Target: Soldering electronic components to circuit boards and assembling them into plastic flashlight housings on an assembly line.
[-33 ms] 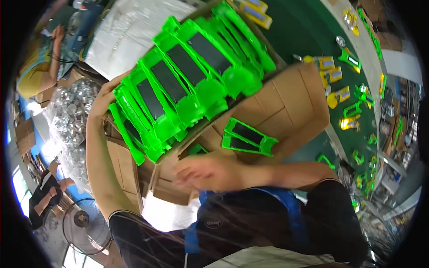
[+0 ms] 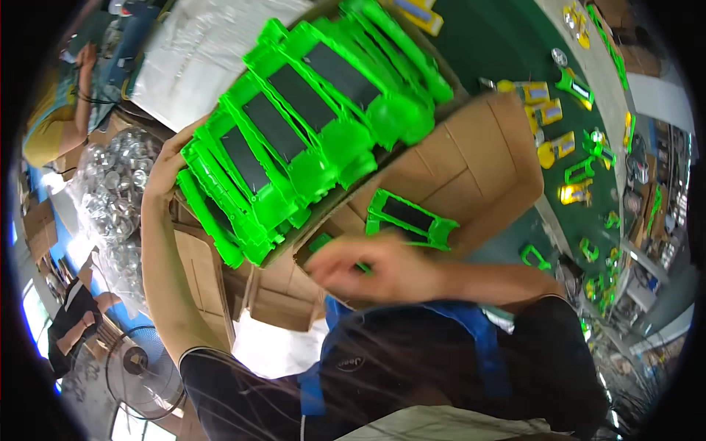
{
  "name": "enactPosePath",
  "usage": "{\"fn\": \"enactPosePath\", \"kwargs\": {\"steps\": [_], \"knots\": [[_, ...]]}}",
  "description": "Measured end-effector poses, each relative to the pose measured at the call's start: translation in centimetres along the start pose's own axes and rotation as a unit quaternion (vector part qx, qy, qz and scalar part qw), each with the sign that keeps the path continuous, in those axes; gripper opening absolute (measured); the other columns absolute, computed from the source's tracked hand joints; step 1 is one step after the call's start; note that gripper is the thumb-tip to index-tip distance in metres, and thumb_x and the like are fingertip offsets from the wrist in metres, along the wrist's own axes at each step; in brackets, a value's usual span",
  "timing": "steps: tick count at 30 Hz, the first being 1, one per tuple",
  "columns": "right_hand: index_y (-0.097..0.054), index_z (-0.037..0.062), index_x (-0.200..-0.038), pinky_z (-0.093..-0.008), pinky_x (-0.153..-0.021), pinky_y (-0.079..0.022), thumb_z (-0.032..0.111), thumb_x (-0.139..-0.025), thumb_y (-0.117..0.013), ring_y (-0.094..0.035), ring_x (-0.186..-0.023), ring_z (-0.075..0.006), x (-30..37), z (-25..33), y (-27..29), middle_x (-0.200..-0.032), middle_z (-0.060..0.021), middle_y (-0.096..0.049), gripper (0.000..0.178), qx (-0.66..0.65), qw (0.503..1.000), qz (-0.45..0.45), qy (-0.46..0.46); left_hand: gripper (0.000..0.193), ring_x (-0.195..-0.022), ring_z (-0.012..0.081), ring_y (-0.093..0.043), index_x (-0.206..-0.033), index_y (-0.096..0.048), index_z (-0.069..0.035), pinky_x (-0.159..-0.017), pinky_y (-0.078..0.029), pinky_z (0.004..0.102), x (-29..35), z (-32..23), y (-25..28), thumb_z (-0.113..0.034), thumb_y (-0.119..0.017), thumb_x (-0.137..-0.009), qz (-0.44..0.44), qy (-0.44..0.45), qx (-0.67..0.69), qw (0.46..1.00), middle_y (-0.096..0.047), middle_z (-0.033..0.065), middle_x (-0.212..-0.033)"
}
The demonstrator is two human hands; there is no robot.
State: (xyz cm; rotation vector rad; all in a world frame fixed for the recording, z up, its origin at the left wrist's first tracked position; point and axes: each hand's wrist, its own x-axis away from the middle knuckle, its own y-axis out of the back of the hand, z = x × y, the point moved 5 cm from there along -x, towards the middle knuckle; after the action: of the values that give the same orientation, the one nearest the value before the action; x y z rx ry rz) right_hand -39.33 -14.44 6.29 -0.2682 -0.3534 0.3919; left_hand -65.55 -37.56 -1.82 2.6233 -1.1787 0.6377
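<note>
Bright green plastic housings point(image 2: 287, 140) with dark rectangular panels stand packed in a row in an open cardboard box point(image 2: 323, 220). My left hand point(image 2: 170, 163) grips the box's left side beside the end housing; its fingertips are partly hidden. Blurred by motion, my right hand point(image 2: 371, 268) hovers over the near side of the box with its fingers curled. Whether anything is in it cannot be made out. Just beyond it, a loose green frame point(image 2: 408, 213) lies on the box's flap point(image 2: 448, 158). Another green piece point(image 2: 320, 241) shows partly beside my right fingers.
A clear bag of shiny round parts point(image 2: 114, 184) stands at left, above a fan point(image 2: 136, 360). White wrapped stacks point(image 2: 198, 59) lie behind the box. At right, a green surface point(image 2: 485, 51) bears yellow and green pieces point(image 2: 555, 151). Another person's arm point(image 2: 84, 95) shows far left.
My right hand has moved up and slightly right, and now covers part of the loose green pieces on the flap. My left hand keeps its place on the box; the view has shifted slightly.
</note>
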Motion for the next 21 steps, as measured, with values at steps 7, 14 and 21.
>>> {"fn": "enactPosePath", "kwargs": {"steps": [7,14,21], "knots": [[-0.034,0.0089,-0.145,-0.0454,-0.093,-0.038,0.036,-0.056,-0.083,-0.048,-0.112,-0.0323,8.9,-3.9,6.7,-0.128,-0.0138,-0.047,0.105,0.573,0.808,-0.109,-0.085,0.065,-0.126,0.0225,-0.049,-0.143,-0.038,0.001,-0.105,-0.038,0.0328,2.7,-0.6,-1.9,-0.016,-0.057,-0.083,-0.056,-0.053,0.077,0.994,-0.047,0.0154,-0.141],[-0.045,0.0087,-0.134,-0.0427,-0.078,-0.05,0.011,-0.067,-0.07,-0.057,-0.096,-0.0327,7.2,-4.8,9.4,-0.105,-0.0128,-0.054,0.072,0.581,0.798,-0.16,0.021,0.028,-0.089,0.0291,-0.059,-0.096,-0.06,-0.003,-0.081,-0.048,0.037,11.0,-7.1,-21.2,0.006,-0.059,-0.069,0.008,-0.169,-0.531,0.83,-0.061,0.0108,-0.096],[-0.044,0.0086,-0.134,-0.0423,-0.078,-0.049,0.014,-0.072,-0.067,-0.059,-0.095,-0.0352,29.7,2.3,15.1,-0.103,-0.0156,-0.056,0.067,0.494,0.796,-0.341,0.08,0.035,-0.104,0.0281,-0.053,-0.103,-0.064,-0.013,-0.09,-0.04,0.0379,8.6,1.3,-34.1,-0.008,-0.066,-0.069,0.268,-0.068,-0.677,0.682,-0.055,0.0093,-0.101]]}}
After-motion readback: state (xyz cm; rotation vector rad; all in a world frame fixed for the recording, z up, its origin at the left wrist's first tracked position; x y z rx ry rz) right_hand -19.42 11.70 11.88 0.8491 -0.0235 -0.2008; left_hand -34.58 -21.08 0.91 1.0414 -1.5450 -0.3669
